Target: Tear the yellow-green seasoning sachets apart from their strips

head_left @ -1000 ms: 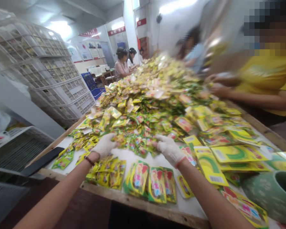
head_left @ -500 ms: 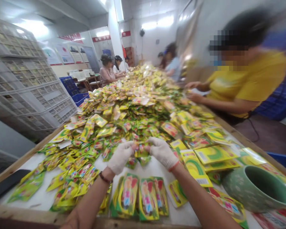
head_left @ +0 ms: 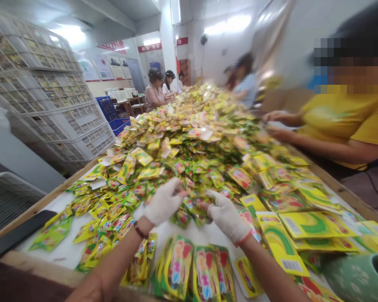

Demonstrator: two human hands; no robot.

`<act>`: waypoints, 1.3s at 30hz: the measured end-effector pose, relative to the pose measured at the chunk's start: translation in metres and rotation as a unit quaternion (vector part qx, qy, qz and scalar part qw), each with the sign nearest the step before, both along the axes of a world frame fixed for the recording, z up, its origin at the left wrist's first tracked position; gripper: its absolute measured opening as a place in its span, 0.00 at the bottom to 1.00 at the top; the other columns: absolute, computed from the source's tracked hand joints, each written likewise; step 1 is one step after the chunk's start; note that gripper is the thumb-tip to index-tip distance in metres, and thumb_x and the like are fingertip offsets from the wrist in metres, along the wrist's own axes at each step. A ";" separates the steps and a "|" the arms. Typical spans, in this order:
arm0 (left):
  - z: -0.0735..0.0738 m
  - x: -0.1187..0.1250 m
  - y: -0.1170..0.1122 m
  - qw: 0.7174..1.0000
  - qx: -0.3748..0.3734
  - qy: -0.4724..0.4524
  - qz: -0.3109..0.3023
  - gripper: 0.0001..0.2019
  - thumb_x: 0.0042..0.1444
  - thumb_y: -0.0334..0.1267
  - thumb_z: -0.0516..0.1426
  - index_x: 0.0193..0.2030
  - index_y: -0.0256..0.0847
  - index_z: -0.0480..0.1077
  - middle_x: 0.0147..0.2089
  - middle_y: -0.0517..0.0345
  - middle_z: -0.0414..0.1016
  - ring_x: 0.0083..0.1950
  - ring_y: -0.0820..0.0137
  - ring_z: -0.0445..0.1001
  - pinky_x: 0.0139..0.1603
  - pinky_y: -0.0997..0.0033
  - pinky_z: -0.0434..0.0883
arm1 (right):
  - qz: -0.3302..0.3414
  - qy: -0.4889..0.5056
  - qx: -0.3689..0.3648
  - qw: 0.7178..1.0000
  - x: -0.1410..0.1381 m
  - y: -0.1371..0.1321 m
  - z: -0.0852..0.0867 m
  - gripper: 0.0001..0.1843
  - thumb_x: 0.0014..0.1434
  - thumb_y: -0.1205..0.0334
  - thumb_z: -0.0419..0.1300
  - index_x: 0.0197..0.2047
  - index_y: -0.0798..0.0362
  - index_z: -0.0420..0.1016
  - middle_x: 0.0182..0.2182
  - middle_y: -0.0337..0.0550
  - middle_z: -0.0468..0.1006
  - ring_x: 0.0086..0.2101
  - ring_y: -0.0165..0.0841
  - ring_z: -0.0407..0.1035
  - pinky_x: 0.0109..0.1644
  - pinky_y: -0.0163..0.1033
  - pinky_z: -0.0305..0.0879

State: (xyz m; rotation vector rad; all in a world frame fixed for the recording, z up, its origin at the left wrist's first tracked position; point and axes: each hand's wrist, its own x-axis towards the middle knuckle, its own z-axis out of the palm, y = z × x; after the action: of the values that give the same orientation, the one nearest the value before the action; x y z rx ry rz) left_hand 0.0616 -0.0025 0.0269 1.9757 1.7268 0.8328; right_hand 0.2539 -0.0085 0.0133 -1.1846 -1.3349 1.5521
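Note:
My left hand (head_left: 166, 202), in a white glove with bare fingertips, reaches over small yellow-green packets (head_left: 184, 216) at the near edge of the heap. Its thumb and fingers are apart. Opposite it, my right hand (head_left: 228, 216), gloved the same way, hovers by the same packets with thumb and forefinger parted. I make out nothing held in either, though the fingertips are blurred. Just below the hands, larger flat packs with colourful lettering (head_left: 204, 270) lie in overlapping rows. Near my right wrist is a yellow pack with a barcode (head_left: 280, 241).
A big heap of packs (head_left: 192, 134) runs down the wood-edged table (head_left: 327, 182). A green flowered pot (head_left: 346, 274) stands at the near right. White crates (head_left: 59, 113) are stacked at left. A co-worker in yellow (head_left: 343, 121) sits at right; several people work farther back.
My hands have moved apart from the small packet they were both fingering. The view has shifted, so the table and heap appear farther right.

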 end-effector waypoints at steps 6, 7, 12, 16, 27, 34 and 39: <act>0.031 -0.075 0.043 0.962 0.045 0.218 0.157 0.14 0.48 0.33 0.56 0.44 0.39 0.70 0.49 0.43 0.74 0.55 0.54 0.69 0.56 0.56 0.64 | -0.020 0.027 0.061 0.998 0.002 0.002 -0.002 0.15 0.47 0.59 0.62 0.40 0.54 0.73 0.16 0.30 0.64 0.17 0.25 0.53 0.21 0.32 0.51; 0.035 -0.080 0.045 0.961 0.042 0.222 0.160 0.12 0.51 0.34 0.54 0.43 0.39 0.71 0.47 0.44 0.75 0.53 0.55 0.71 0.55 0.57 0.64 | -0.018 0.035 0.063 0.997 0.002 0.002 -0.001 0.16 0.47 0.59 0.61 0.40 0.54 0.73 0.17 0.31 0.66 0.18 0.25 0.54 0.22 0.33 0.52; 0.038 -0.056 0.023 0.976 0.018 0.207 0.066 0.17 0.54 0.35 0.51 0.50 0.42 0.69 0.48 0.53 0.77 0.51 0.63 0.72 0.53 0.67 0.67 | -0.020 0.055 0.129 0.990 0.008 0.002 0.005 0.15 0.46 0.58 0.64 0.39 0.52 0.76 0.38 0.42 0.77 0.26 0.29 0.64 0.26 0.34 0.61; 0.028 -0.009 -0.010 0.989 -0.012 0.108 -0.104 0.20 0.55 0.33 0.50 0.54 0.44 0.68 0.48 0.57 0.77 0.49 0.67 0.74 0.51 0.70 0.69 | -0.002 0.063 0.094 0.994 0.010 0.003 0.008 0.18 0.46 0.54 0.65 0.40 0.53 0.74 0.24 0.37 0.74 0.21 0.27 0.62 0.23 0.32 0.58; -0.021 0.010 -0.023 0.960 0.175 0.214 0.033 0.26 0.43 0.33 0.57 0.53 0.37 0.62 0.50 0.44 0.71 0.54 0.54 0.70 0.57 0.55 0.68 | -0.105 0.070 0.080 0.989 0.008 0.008 0.001 0.21 0.48 0.52 0.64 0.43 0.53 0.71 0.19 0.32 0.69 0.18 0.27 0.62 0.22 0.33 0.61; -0.014 0.001 -0.027 0.954 0.137 0.250 -0.095 0.27 0.41 0.29 0.56 0.52 0.41 0.64 0.50 0.49 0.71 0.53 0.56 0.69 0.56 0.55 0.68 | 0.057 -0.132 0.219 0.965 0.027 0.013 0.007 0.09 0.52 0.64 0.60 0.36 0.53 0.80 0.33 0.40 0.79 0.37 0.36 0.71 0.43 0.39 0.66; -0.014 0.004 -0.030 0.955 0.117 0.243 -0.120 0.27 0.42 0.29 0.58 0.53 0.42 0.63 0.52 0.50 0.70 0.54 0.57 0.68 0.56 0.55 0.67 | 0.005 -0.186 0.255 0.949 0.019 0.010 0.005 0.07 0.51 0.67 0.60 0.34 0.55 0.78 0.32 0.42 0.78 0.36 0.36 0.70 0.43 0.38 0.65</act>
State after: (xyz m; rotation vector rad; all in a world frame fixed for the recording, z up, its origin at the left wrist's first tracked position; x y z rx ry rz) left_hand 0.0655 -0.0328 0.0131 2.6635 1.6334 0.5114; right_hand 0.2729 0.0014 0.0180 -1.1611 -1.8491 0.9176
